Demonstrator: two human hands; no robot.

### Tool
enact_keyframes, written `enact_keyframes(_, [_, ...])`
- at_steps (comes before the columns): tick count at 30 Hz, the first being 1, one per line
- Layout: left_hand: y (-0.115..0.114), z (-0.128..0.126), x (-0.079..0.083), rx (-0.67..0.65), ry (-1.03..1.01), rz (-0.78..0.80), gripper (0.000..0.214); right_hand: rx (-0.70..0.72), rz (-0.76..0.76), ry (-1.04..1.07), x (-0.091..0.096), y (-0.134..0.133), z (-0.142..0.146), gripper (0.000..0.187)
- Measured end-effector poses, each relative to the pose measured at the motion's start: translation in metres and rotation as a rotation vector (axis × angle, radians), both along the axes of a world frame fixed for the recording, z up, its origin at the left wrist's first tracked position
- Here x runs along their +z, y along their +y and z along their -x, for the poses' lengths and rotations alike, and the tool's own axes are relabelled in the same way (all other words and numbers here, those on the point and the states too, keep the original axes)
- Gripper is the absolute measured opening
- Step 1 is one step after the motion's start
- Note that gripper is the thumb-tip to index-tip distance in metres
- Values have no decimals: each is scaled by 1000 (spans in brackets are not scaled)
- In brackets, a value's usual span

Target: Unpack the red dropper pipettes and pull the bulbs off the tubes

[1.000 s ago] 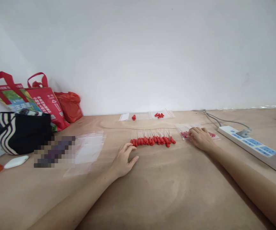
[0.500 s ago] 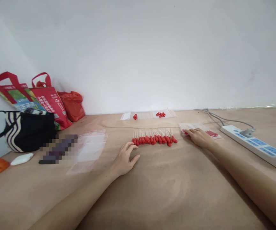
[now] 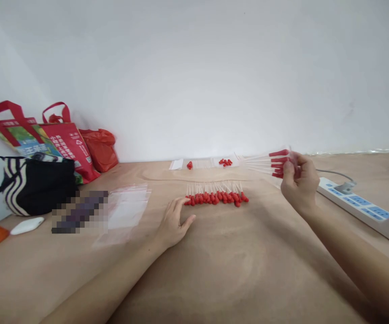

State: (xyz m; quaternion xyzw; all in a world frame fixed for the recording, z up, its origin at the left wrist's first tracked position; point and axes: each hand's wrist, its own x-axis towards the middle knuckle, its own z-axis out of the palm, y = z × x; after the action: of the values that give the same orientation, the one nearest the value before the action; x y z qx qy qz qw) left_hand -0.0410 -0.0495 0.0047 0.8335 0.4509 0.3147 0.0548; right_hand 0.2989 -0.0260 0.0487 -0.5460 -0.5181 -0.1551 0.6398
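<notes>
A row of droppers with red bulbs and thin pale stems lies across the middle of the table, bulbs toward me. My left hand rests on the table at the row's left end. Its fingers are loosely curved with the thumb apart, and the fingertips are at the leftmost bulbs. Raised above the table on the right, my right hand pinches a clear plastic bag between thumb and fingers. Several red-ended, pale-stemmed pieces show in the bag, stems pointing left.
Flat clear zip bags lie at left, beside a blurred dark object and a white case. Bags stand against the wall. Another bag with red bulbs lies at the back. A power strip sits at right.
My right hand has lifted the clear bag of red-ended pieces off the table, turning it so the stems point left. My left hand has stayed by the row.
</notes>
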Motion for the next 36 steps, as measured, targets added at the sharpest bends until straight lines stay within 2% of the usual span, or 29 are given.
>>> enact_keyframes(1, [0, 0, 0, 12, -22, -24, 36, 141, 34, 125, 4, -6, 13, 37])
enact_keyframes(3, [0, 2, 0, 38, -72, -68, 33, 453, 197, 326, 5, -19, 41, 38])
enact_keyframes(6, [1, 4, -1, 76, -153, -88, 28, 810, 527, 581, -10, -37, 84, 39])
enact_keyframes(8, [1, 5, -1, 92, -197, -67, 27, 961, 691, 721, -25, -46, 109, 43])
enact_keyframes(12, [-1, 4, 3, 41, -239, -46, 23, 1070, 828, 932, -46, -55, 142, 44])
enact_keyframes(15, [-8, 0, 10, -91, -186, -2, 20, 1149, 922, 1003, -50, -55, 150, 43])
enact_keyframes(20, [-25, -9, 17, -304, 1, 187, 50, 1229, 972, 1022, -48, -54, 143, 27])
enact_keyframes(24, [-21, -11, 13, -402, 41, 270, 54, 1210, 1133, 1106, -43, -53, 132, 6])
enact_keyframes(29, [-3, -7, 21, -486, 144, 359, 59, 1255, 1305, 1108, -36, -49, 123, 12])
enact_keyframes(33, [-1, -15, 29, -490, 126, 316, 54, 1280, 1277, 1043, -42, -47, 122, 13])
enact_keyframes(36, [-6, -26, 24, -476, 67, 242, 40, 1284, 1242, 964, -47, -48, 121, 23])
